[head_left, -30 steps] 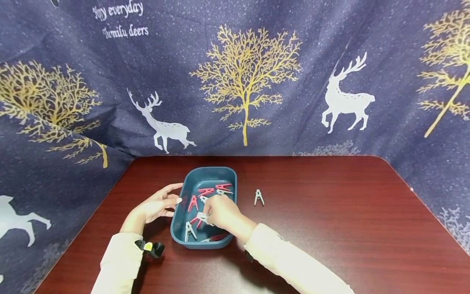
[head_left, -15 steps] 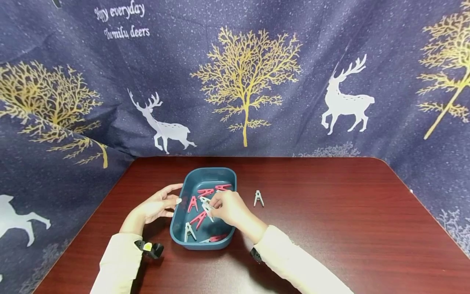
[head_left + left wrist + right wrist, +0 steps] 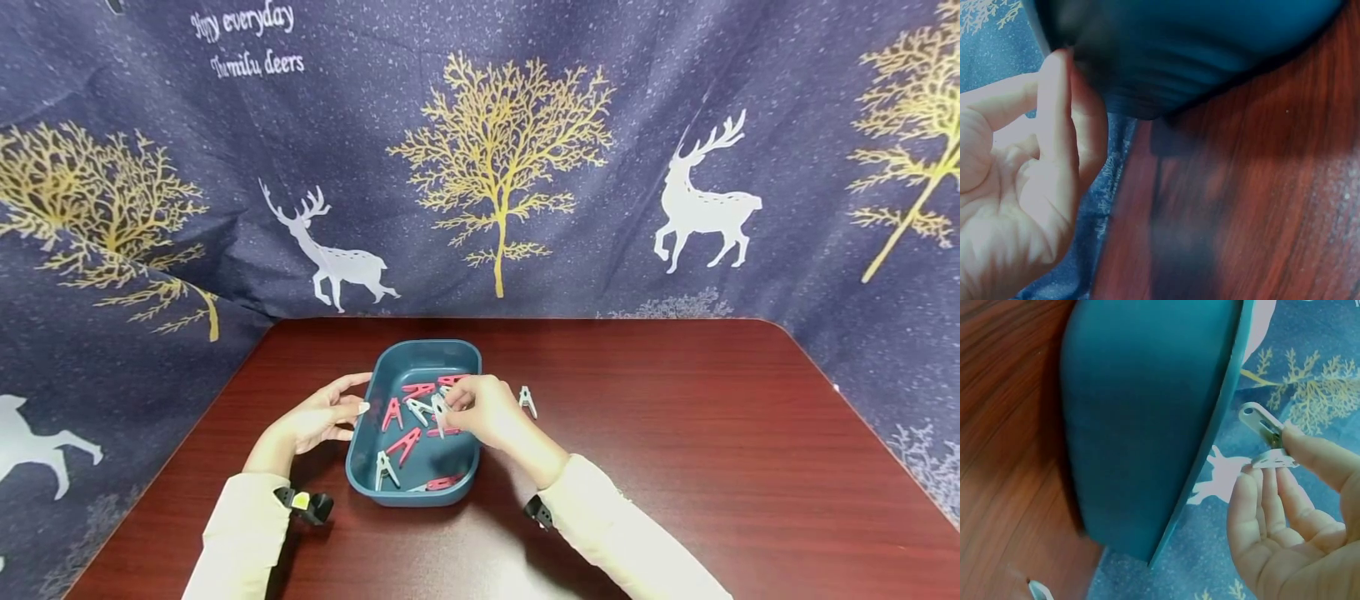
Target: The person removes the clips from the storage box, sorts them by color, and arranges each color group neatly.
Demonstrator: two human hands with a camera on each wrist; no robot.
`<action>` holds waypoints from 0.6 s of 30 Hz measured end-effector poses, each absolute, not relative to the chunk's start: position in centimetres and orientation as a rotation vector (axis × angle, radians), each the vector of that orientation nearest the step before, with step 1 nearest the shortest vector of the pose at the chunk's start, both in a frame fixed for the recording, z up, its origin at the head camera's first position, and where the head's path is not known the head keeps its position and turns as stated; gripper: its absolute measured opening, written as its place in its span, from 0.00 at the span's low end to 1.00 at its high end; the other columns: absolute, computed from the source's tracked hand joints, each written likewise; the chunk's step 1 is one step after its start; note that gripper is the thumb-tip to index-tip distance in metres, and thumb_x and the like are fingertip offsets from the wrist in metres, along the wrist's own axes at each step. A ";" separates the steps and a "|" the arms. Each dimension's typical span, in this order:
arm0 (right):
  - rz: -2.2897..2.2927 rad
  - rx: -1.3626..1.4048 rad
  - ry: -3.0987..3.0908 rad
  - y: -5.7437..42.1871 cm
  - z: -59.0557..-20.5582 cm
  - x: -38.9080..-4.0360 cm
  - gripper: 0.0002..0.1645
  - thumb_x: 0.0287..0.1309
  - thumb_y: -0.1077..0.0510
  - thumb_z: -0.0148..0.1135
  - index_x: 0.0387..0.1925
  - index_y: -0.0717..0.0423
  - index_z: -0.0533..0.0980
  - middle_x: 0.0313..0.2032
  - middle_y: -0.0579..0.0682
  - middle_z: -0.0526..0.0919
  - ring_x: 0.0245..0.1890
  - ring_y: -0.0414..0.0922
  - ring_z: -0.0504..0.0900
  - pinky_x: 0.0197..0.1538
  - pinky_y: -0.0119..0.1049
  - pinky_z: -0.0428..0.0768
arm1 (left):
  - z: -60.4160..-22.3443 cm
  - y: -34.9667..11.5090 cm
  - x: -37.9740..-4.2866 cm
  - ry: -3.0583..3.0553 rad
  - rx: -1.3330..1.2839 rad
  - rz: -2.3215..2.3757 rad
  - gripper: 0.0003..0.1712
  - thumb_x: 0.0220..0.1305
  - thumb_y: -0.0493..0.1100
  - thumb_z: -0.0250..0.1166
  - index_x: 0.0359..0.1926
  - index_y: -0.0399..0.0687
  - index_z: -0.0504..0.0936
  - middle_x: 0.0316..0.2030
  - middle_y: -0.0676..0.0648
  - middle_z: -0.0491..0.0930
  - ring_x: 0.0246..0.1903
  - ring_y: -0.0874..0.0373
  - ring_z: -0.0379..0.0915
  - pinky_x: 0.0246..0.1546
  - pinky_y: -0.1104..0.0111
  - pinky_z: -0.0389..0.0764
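Note:
A blue plastic bin (image 3: 414, 500) stands on the table with several red and white clothespins inside. Over its right part, my right hand (image 3: 487, 410) pinches a white clothespin (image 3: 1266, 432) between thumb and fingertips. The right wrist view has this clothespin raised beyond the bin's rim (image 3: 1210, 437), its two arms spread apart. At the bin's left side, my left hand (image 3: 321, 418) holds the rim, its fingertips meeting the edge in the left wrist view. Below the raised clothespin are a white clothespin (image 3: 418, 411) and a red clothespin (image 3: 406, 445).
One more white clothespin (image 3: 527, 402) lies on the dark red wooden table (image 3: 675, 433), right of the bin. A blue cloth (image 3: 585, 275) printed with deer and trees hangs behind the table's far edge.
My right hand has lifted the white clothespin and moved up and to the right within the bin area, uncovering red and white clothespins below. My left hand has stayed at the rim.

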State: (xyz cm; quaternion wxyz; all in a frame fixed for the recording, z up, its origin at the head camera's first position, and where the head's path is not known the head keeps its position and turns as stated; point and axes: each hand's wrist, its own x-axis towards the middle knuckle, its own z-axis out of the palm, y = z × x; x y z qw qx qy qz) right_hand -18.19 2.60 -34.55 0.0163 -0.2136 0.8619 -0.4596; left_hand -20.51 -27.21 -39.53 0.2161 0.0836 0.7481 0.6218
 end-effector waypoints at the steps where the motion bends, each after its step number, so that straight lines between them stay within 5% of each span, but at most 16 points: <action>1: -1.446 -0.653 2.669 2.8 -34.6 -18.2 0.08 0.43 0.61 0.72 0.29 0.57 0.82 0.26 0.49 0.84 0.27 0.38 0.78 0.31 0.29 0.75 | -39.5 -27.2 -20.5 2.076 0.233 1.723 0.39 0.68 0.36 0.54 0.73 0.42 0.45 0.45 0.45 0.79 0.37 0.56 0.80 0.41 0.61 0.82; 18: -1.682 -0.506 2.436 5.7 -35.8 -19.1 0.12 0.43 0.66 0.70 0.32 0.66 0.79 0.23 0.50 0.81 0.18 0.38 0.74 0.24 0.31 0.76 | -40.0 -27.3 -20.8 2.074 0.204 1.722 0.39 0.68 0.38 0.56 0.73 0.44 0.46 0.44 0.48 0.80 0.38 0.57 0.81 0.41 0.62 0.82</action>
